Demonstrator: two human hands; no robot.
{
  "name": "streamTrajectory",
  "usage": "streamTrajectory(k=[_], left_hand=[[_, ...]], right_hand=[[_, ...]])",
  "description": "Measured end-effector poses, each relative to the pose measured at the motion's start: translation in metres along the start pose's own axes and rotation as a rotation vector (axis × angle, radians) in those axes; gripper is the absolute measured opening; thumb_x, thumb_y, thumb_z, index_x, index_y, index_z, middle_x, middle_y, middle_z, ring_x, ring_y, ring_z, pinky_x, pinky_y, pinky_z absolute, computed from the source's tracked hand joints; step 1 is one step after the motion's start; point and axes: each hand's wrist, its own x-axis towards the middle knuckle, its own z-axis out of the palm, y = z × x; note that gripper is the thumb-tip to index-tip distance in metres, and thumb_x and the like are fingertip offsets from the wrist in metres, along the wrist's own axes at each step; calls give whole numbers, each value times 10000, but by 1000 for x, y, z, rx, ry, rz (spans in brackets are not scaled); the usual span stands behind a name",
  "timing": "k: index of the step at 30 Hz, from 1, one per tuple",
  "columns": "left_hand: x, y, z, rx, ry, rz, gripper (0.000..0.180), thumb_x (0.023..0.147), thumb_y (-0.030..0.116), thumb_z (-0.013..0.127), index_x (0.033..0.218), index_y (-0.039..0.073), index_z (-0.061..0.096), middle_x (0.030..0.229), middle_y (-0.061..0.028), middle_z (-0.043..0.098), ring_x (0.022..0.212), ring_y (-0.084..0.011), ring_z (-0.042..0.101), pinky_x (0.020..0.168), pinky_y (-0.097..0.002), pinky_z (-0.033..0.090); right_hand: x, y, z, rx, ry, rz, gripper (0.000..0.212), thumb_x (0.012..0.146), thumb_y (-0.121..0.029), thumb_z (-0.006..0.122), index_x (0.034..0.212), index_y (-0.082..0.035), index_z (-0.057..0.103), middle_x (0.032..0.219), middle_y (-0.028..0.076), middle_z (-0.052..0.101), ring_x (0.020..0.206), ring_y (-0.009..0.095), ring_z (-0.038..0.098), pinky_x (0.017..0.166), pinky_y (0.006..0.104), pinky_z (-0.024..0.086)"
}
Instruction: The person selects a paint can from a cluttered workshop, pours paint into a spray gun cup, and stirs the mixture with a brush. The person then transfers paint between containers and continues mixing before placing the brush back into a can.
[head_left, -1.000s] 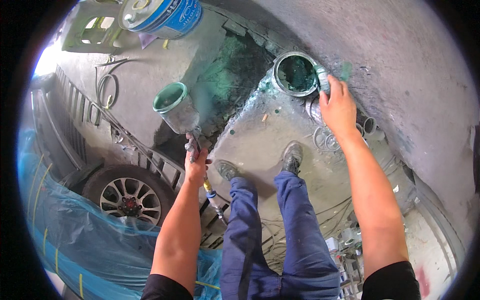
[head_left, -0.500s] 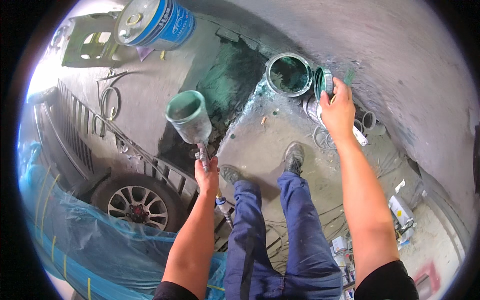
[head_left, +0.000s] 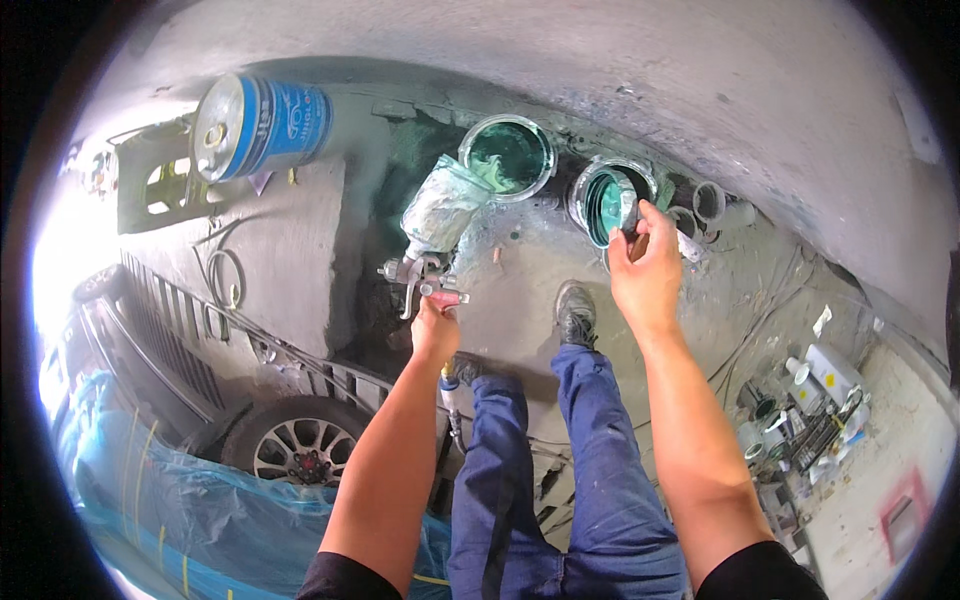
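Note:
My left hand point(head_left: 436, 332) is closed round the handle of a spray gun point(head_left: 418, 275). The gun's paint-smeared cup point(head_left: 438, 210) is uncapped and tilts away to the right, its mouth over the rim of an open can point(head_left: 551, 160). Pale green liquid point(head_left: 492, 172) shows at that mouth, inside the can. Between thumb and fingers, my right hand point(head_left: 648, 270) pinches a round threaded lid point(head_left: 605, 208), green on its inner side. The lid is above a second round container point(head_left: 648, 180) and partly hides it. An air hose fitting point(head_left: 450, 393) hangs below my left hand.
A blue and silver drum point(head_left: 265, 125) lies by the wall at the far left. Plastic-sheeted car parts and a wheel point(head_left: 300, 445) are at the lower left. Empty cups point(head_left: 708, 202) stand at the right wall; bottles and cans point(head_left: 800, 400) sit at the lower right.
The spray gun's cup has gone from upright to tipped over the open can on the right. My right hand and the lid have moved slightly left and down. The head view has shifted.

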Motion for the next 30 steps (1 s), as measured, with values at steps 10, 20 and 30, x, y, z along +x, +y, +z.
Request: streamTrajectory(k=[10,20,30], left_hand=[[8,42,-6,294,-27,-194,418,903,271,529,1257,58,469,1161,-233,636,1131,-388,582,977,-475,420],[-4,-22,-21,-211,94,-55,249,841,232,625,1004,44,619,907,-196,674,888,-364,639,782,-432,501],[-79,-120,-55,-798,-89,194,72,903,98,601,912,27,606,764,16,560,711,-105,524,656,-276,454]], right_hand=[[3,12,-12,36,-25,50,451,817,-138,676,1230,-30,533,1061,175,582,925,337,616,783,418,517],[13,-33,6,82,-53,-16,448,804,-136,687,1213,-24,542,1015,151,575,794,279,614,734,376,513],[51,-17,72,-333,-92,-105,458,792,-209,702,1201,-45,579,912,164,678,814,279,669,748,374,521]])
